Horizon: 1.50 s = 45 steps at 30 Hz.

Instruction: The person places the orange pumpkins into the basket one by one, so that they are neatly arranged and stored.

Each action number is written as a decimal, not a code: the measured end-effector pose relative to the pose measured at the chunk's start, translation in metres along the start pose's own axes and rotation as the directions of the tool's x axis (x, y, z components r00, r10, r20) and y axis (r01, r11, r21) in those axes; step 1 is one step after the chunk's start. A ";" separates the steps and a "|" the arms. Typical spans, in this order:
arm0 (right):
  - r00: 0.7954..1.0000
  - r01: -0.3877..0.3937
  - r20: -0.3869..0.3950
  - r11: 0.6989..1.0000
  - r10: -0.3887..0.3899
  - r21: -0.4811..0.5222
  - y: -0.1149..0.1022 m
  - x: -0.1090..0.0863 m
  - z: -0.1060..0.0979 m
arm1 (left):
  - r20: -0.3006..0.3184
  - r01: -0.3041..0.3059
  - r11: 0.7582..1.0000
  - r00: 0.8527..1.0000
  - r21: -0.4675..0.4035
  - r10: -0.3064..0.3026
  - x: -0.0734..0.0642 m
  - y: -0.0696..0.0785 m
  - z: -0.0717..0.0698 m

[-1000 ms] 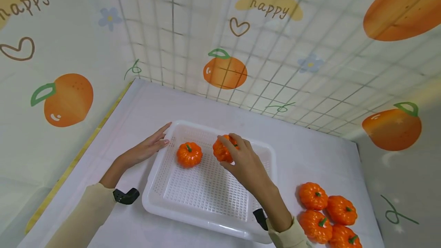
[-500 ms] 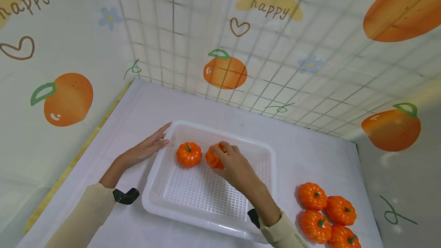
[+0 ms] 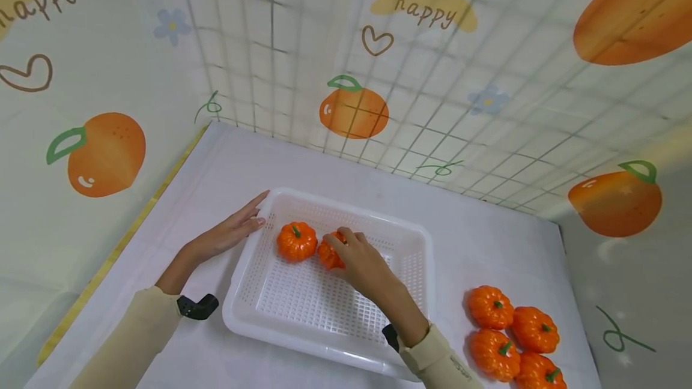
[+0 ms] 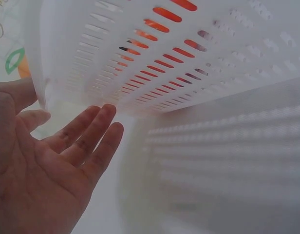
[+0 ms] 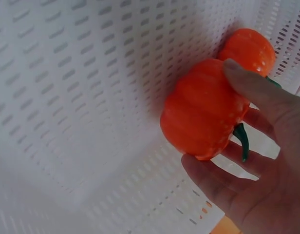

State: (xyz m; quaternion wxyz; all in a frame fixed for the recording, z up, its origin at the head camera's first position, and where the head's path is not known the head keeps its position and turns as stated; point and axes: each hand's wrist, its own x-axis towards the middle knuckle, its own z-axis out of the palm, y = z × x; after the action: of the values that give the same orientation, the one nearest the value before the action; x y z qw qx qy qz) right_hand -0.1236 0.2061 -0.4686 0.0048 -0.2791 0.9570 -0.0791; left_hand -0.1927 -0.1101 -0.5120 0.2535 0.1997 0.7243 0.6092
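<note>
In the head view my right hand (image 3: pixel 364 266) grips a small orange toy pumpkin (image 3: pixel 328 252) inside a white perforated plastic basket (image 3: pixel 330 353). Seen from the right wrist, the thumb lies on one side of this pumpkin (image 5: pixel 203 112) and fingertips on the other, its green stem facing the palm. Another pumpkin (image 3: pixel 297 242) sits just to its left in the basket. My left hand (image 3: pixel 229 233) rests against the basket's left rim. From the left wrist, that hand (image 4: pixel 57 156) has its fingers extended beside the slotted wall (image 4: pixel 155 53), pumpkin orange showing through the slots.
Several more orange pumpkins (image 3: pixel 494 354) are grouped on the white tabletop (image 3: pixel 486 245) right of the basket. A printed curtain (image 3: pixel 303 47) with grid lines and fruit drawings rises behind and at both sides. Yellow tape (image 3: pixel 124 242) runs along the left table edge.
My right hand has carried its pumpkin left and slightly toward me, lower in the basket, close beside the other pumpkin. My left hand stays at the rim.
</note>
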 end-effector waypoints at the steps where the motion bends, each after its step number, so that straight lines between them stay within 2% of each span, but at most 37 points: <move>1: 1.000 0.002 -0.005 1.000 -0.002 -0.001 0.000 0.000 0.001 | 0.002 -0.003 1.000 1.000 0.000 0.003 0.000 0.000 0.000; 8: 1.000 -0.012 -0.003 1.000 0.012 -0.019 -0.001 0.003 0.004 | 0.005 -0.015 1.000 1.000 -0.002 0.015 0.000 0.003 0.000; 14: 0.999 -0.041 0.017 0.999 0.041 -0.015 -0.003 0.004 0.000 | 0.003 -0.002 1.000 1.000 0.005 0.002 -0.001 0.004 0.000; 24: 1.000 -0.026 0.002 1.000 0.026 -0.014 -0.002 0.002 -0.005 | 0.002 0.002 1.000 1.000 0.002 -0.002 -0.001 0.003 0.001; 27: 0.999 -0.042 -0.003 0.999 0.042 0.005 -0.001 0.001 -0.011 | 0.001 0.003 1.000 1.000 0.002 -0.003 -0.001 0.002 0.001; 33: 0.994 -0.111 -0.010 0.993 0.112 0.047 0.002 -0.002 -0.029 | 0.003 0.007 1.000 1.000 -0.009 -0.007 0.000 0.001 0.001; 39: 0.984 -0.169 -0.056 0.984 0.172 0.052 0.012 -0.014 -0.052 | 0.002 0.008 1.000 1.000 0.000 -0.008 0.000 0.000 0.000; 42: 0.972 -0.222 -0.067 0.974 0.225 0.055 0.020 -0.024 -0.063 | 0.000 0.006 1.000 1.000 0.003 -0.006 0.000 0.000 0.000; 45: 0.950 -0.302 -0.064 0.951 0.306 0.065 0.029 -0.038 -0.072 | 0.004 0.002 1.000 1.000 0.006 -0.002 0.000 0.000 0.000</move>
State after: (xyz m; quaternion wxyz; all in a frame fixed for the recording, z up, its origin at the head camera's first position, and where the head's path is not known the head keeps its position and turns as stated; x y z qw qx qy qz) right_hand -0.1110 0.2609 -0.4035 -0.0104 -0.1251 0.9856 -0.1134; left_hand -0.1928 -0.1099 -0.5121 0.2552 0.2008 0.7258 0.6065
